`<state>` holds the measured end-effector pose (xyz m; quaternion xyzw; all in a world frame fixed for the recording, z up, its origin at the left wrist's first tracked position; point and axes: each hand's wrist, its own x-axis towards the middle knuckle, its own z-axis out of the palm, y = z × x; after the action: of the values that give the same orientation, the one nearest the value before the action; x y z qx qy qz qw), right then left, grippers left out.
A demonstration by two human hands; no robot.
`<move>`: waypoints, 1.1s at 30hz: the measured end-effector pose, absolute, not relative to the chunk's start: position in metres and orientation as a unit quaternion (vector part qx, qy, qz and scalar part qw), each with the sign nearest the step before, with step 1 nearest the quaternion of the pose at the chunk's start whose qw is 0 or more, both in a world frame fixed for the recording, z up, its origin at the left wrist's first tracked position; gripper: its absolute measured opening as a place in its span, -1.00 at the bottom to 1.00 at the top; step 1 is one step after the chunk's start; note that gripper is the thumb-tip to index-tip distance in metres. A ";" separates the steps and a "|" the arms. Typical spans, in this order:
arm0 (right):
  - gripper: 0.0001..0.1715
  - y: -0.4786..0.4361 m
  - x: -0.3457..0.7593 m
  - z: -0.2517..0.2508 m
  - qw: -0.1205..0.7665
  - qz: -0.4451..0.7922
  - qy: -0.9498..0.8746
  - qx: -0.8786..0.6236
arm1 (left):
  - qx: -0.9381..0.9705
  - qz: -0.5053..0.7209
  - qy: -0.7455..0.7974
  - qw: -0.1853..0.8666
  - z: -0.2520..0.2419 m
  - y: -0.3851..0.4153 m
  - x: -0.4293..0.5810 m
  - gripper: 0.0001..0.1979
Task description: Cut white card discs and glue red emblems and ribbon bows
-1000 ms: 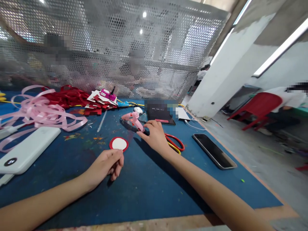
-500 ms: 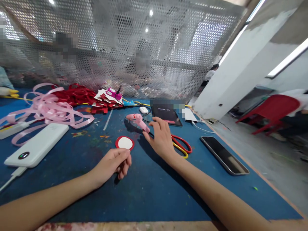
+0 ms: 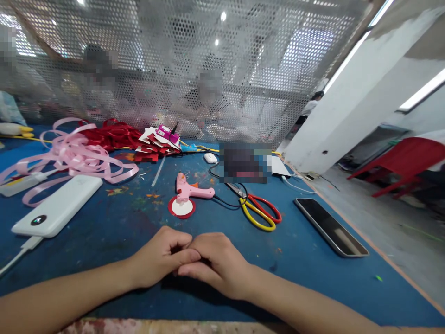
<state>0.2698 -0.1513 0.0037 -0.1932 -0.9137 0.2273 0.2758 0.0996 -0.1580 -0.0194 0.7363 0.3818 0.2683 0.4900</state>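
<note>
From my end I see the left hand (image 3: 162,255) and the right hand (image 3: 220,264) brought together low over the blue tabletop (image 3: 114,246), fingers curled against each other; neither visibly grips anything, though I cannot tell whether something small is hidden between them. Just ahead of the joined hands lies a pink glue gun (image 3: 194,191), one end of its body resting over a red-rimmed white disc (image 3: 182,209), its handle reaching toward the right hand's side. I judge the gun light, hard and smooth, sturdy enough for a firm wrap around the handle, below the orange trigger (image 3: 193,185); the nozzle seems to point away from the hands, and I would keep fingers off it in case it is hot. The black cord (image 3: 227,202) would probably tug a little, as it runs beside the scissors (image 3: 251,199), ahead and to the right of the right hand. The disc looks thin and light, likely to slide or bend if pressed, so I would pinch it by its near red edge, closest to the hands.
</note>
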 end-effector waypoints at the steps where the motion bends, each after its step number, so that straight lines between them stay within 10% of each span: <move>1: -0.63 -0.150 0.271 0.003 0.272 0.237 -0.915 -0.181 | 0.740 0.260 0.371 0.497 -0.020 -0.158 0.099 -0.55; 33: -0.74 -0.146 0.270 0.000 0.315 0.247 -0.900 -0.172 | 0.632 0.259 0.342 0.645 -0.015 -0.152 0.098 -0.52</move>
<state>0.2704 -0.1456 0.0002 -0.1722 -0.9000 0.2473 0.3151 0.0979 -0.1516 -0.0152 0.6323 0.3418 0.2588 0.6453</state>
